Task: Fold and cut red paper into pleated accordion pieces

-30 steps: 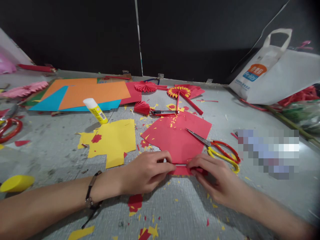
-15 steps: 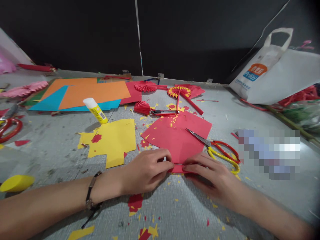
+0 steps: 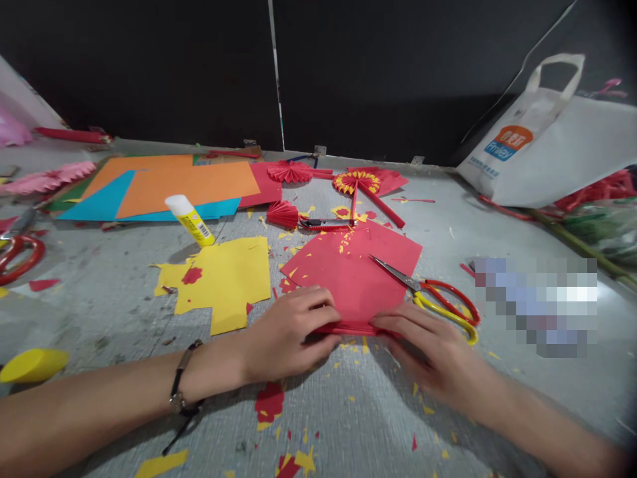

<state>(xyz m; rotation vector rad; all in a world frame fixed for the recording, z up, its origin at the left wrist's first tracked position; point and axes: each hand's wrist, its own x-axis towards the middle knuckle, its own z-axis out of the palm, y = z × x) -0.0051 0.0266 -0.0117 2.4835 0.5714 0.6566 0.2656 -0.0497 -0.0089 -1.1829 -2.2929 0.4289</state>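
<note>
A narrow folded strip of red paper (image 3: 355,328) lies along the near edge of a larger red sheet. My left hand (image 3: 298,332) grips its left end, fingers on top and thumb at the near side. At the other end, my right hand (image 3: 430,348) is closed on the strip, its fingertips pressing on the fold; its thumb is partly hidden. Just beyond my right hand rest scissors (image 3: 432,299) with one red and one yellow handle, their blades over the larger red paper (image 3: 355,272). Small yellow scraps are scattered on that sheet.
A cut yellow sheet (image 3: 233,279) and a tilted glue stick (image 3: 192,222) lie to the left. Behind are a box cutter (image 3: 326,224), red paper fans (image 3: 290,172) and orange sheets (image 3: 194,189). A white bag (image 3: 542,146) stands at the back right.
My hands have moved slightly apart along the folded strip, showing more of it. The strip now looks narrower and more tightly folded. The scissor handles have shifted very slightly.
</note>
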